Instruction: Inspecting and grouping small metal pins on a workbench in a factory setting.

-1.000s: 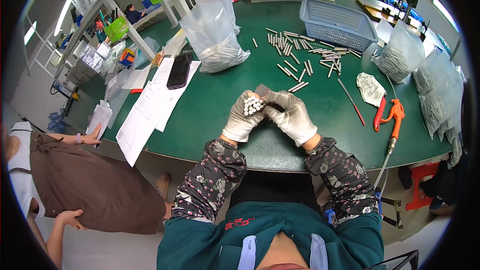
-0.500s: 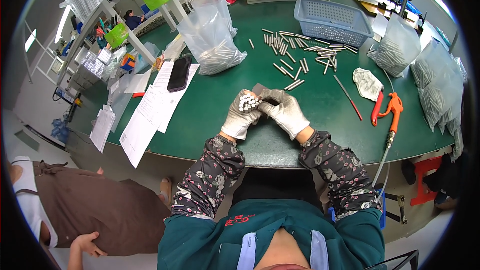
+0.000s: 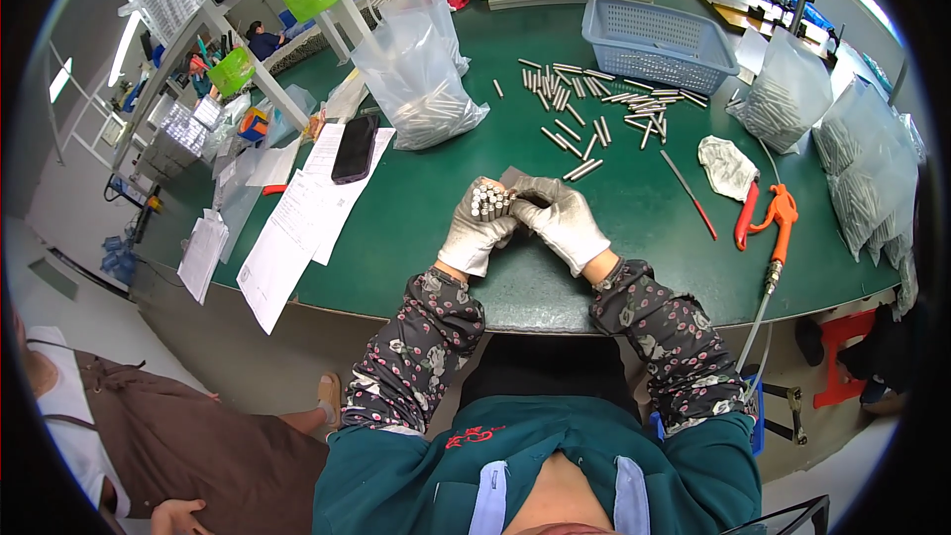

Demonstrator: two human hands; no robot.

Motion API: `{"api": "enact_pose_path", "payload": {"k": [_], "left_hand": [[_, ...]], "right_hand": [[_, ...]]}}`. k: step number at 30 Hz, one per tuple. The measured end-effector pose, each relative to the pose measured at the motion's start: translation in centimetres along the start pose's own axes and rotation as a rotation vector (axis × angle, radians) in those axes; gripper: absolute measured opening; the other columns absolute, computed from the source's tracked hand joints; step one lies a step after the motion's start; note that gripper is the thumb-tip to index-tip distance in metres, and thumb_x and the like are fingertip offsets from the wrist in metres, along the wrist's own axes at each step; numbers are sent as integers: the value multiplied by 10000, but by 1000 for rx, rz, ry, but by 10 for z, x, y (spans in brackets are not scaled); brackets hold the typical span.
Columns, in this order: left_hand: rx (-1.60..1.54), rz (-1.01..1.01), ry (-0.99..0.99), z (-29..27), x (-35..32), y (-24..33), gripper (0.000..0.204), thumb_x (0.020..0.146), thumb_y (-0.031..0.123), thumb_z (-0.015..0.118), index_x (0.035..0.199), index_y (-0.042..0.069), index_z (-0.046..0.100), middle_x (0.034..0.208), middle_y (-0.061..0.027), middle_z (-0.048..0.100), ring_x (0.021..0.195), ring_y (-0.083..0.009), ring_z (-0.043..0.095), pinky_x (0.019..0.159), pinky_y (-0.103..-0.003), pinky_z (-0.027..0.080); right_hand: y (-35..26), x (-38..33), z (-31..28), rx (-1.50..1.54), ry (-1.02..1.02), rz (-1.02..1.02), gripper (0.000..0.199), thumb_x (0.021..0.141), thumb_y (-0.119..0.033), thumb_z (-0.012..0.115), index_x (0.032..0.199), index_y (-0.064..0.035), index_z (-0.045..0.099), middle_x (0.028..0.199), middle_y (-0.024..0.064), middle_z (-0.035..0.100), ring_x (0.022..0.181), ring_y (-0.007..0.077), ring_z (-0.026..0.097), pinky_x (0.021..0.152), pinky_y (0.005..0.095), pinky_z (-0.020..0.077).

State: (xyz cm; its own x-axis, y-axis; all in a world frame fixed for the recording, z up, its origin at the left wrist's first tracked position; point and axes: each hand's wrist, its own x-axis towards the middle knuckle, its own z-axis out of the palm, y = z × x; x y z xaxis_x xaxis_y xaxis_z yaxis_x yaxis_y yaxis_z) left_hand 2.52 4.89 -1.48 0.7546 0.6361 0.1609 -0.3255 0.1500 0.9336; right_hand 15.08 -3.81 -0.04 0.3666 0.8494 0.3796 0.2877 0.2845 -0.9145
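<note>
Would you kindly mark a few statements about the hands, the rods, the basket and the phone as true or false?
1. The left hand holds a bundle of metal rods, with the right hand close beside it. True.
2. Both hands are bare. False: both are gloved.
3. Loose rods lie scattered on the green table. True.
4. The blue basket stands between the person and the loose rods. False: it stands on the far side of most of them.
5. The phone lies on papers. True.
6. The phone is to the right of both hands. False: it is to their left.
</note>
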Motion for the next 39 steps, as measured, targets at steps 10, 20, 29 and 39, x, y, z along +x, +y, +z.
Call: {"api": "enact_pose_path", "payload": {"k": [10,20,29,39], "left_hand": [[233,92,-64,18,4,24,262,652,-63,638,848,93,565,657,51,530,475,-28,423,385,-169,316],[261,161,-22,4,8,1,166,621,-54,642,705,87,620,598,64,537,447,-12,410,372,-157,292],[139,192,-178,34,4,28,294,656,-121,607,840,80,498,710,17,557,582,-45,503,493,-177,435],[158,156,-7,11,2,4,320,651,-153,581,874,56,482,782,-4,576,672,-68,549,547,-179,454]], "right_hand": [[-44,-5,0,-747,73,-475,216,686,-219,628,865,-112,572,863,54,542,805,236,516,708,357,420],[-44,-4,4,-813,65,-518,234,652,-160,625,878,-127,575,872,31,538,792,231,528,699,358,421],[-37,-4,-1,-894,89,-530,224,654,-163,618,870,-131,572,848,28,531,791,222,524,700,350,413],[-38,-6,3,-912,95,-562,216,646,-148,604,858,-135,561,836,30,526,794,215,521,693,349,411]]}}
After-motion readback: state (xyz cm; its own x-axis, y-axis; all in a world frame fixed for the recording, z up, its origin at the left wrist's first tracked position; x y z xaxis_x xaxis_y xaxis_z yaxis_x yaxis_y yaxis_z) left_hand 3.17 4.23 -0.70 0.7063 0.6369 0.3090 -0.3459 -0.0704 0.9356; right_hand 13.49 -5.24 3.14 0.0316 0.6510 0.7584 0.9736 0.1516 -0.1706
